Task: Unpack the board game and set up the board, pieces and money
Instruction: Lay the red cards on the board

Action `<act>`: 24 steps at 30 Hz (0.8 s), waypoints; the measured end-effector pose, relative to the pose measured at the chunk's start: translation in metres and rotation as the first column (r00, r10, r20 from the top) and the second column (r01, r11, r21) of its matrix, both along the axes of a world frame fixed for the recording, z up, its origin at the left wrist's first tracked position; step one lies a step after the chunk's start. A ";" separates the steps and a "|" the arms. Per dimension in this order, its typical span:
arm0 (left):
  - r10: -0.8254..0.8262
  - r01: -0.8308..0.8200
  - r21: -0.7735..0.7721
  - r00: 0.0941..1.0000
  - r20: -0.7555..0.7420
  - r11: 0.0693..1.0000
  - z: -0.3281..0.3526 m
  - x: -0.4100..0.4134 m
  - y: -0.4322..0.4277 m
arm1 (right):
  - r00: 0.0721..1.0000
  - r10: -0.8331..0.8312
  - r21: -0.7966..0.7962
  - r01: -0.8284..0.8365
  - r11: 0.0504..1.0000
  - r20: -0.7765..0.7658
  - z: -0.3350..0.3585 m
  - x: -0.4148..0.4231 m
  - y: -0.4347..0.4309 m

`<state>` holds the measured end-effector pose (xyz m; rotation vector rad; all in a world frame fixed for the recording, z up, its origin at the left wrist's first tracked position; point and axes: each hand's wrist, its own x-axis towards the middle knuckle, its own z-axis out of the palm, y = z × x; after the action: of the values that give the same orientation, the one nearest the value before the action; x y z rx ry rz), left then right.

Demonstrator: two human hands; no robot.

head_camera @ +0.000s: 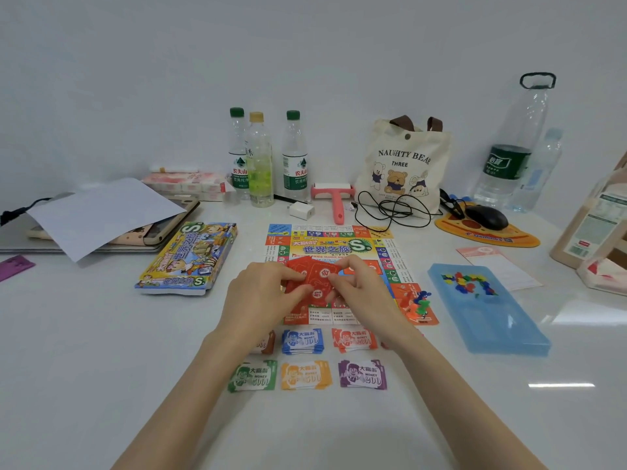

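The red cards (314,283) are fanned just above the middle of the board (339,245). Your left hand (261,293) and right hand (359,286) each pinch an edge in a closed grip, probably to square the deck before you lay it down. The board lies flat and unfolded on the bench (101,334). The pawns (420,301) stand at its near right corner, likely the start square. The money (302,340) sits between the board and you in two rows sorted by colour, so each value is easy to reach. The box (190,256) lies to the left, out of the way, and a blue tray (488,310) of small coloured pieces waits to the right.
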<state>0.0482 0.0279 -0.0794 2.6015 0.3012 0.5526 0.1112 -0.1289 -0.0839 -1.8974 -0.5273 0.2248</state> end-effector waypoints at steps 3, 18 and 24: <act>0.025 -0.017 -0.112 0.997 0.070 0.994 0.003 -0.001 0.000 | 1.000 0.013 0.036 -0.013 0.999 -0.026 0.005 0.002 -0.003; 0.050 0.034 -0.344 0.971 0.235 0.938 -0.001 0.006 0.005 | 0.969 -0.231 0.011 0.233 0.972 -0.085 0.052 0.056 -0.030; 0.041 0.113 -0.576 0.968 0.248 0.810 -0.007 0.016 0.001 | 0.965 -0.254 -0.270 0.229 0.935 -0.059 0.051 0.088 -0.031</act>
<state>0.0646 0.0293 -0.0865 1.9079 0.2828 0.6456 0.1995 -0.1597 -0.0325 -2.1752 -0.2030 0.2280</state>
